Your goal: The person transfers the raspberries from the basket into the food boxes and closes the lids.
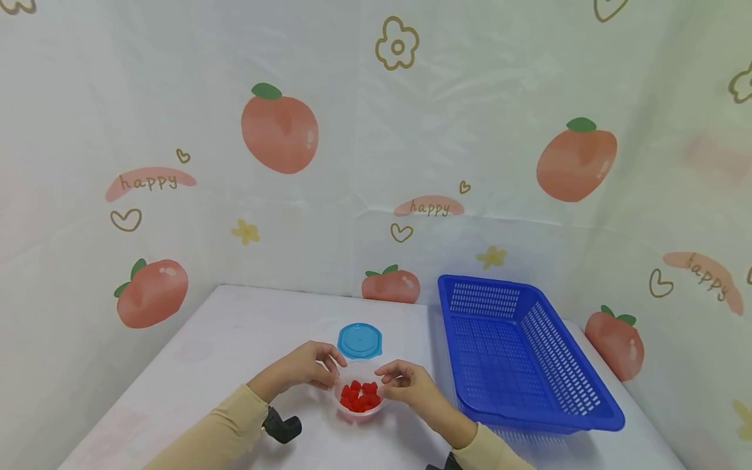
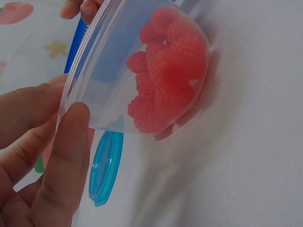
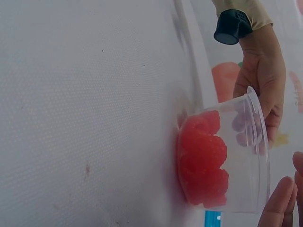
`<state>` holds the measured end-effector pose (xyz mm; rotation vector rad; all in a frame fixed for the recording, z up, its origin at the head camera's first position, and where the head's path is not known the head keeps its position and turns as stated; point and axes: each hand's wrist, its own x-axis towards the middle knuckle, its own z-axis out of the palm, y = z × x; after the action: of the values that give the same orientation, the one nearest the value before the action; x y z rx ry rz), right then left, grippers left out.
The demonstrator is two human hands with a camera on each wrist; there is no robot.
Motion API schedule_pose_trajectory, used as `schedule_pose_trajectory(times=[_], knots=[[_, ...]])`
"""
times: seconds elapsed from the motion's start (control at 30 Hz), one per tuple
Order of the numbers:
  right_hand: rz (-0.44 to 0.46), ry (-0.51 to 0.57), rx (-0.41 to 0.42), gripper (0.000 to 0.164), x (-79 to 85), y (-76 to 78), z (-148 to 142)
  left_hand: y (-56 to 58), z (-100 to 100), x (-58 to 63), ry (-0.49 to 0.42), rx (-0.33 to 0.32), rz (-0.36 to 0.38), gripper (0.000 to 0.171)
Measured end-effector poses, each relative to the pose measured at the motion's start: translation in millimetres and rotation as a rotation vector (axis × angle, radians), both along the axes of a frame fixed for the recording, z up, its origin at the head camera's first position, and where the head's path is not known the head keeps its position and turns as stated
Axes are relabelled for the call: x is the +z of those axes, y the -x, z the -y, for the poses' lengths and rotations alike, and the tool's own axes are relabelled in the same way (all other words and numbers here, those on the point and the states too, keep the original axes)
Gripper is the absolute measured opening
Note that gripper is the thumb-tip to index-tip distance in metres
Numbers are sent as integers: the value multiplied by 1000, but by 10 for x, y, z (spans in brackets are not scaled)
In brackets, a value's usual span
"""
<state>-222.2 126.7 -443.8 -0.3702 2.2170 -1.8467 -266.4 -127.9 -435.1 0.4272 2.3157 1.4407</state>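
A clear round plastic container [image 1: 355,418] stands on the white table, with several red raspberries [image 1: 360,397] piled at its bottom. At its left side, my left hand [image 1: 299,367] pinches the rim between thumb and fingers, as the left wrist view shows. My right hand [image 1: 414,386] is by the opposite side, its fingers loosely bent close to the rim; in the right wrist view its fingertips [image 3: 280,198] look slightly apart from the container. Just behind the container lies a blue lid [image 1: 360,341], flat on the table.
A large blue plastic basket [image 1: 561,349] stands to the right, near my right forearm. The table [image 1: 252,326] reaches back to a white curtain [image 1: 329,215] printed with peaches and flowers. Dark wrist devices [image 1: 282,425] sit below my sleeves.
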Motion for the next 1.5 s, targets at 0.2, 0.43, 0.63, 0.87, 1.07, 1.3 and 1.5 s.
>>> schedule_pose_trajectory(times=[0.2,0.43,0.63,0.87,1.07,1.3,1.5], knots=[[-10,10,9,33,23,-14,-25,1,20,2,-7,-17,16,26],[-54,-4,37,34,203,-55,-104,-5,71,87,1,-62,11,28],[-79,-44,4,35,424,-58,-183,39,119,207,19,-66,-22,33],[-98,-43,-36,37,666,104,-180,182,112,313,20,-40,-52,37],[-69,-37,-84,36,844,439,-99,366,41,401,41,36,-63,36],[17,-116,-103,40,859,823,38,650,-4,393,63,132,-36,43],[132,-244,-85,44,732,1096,125,832,-14,314,67,165,49,50]])
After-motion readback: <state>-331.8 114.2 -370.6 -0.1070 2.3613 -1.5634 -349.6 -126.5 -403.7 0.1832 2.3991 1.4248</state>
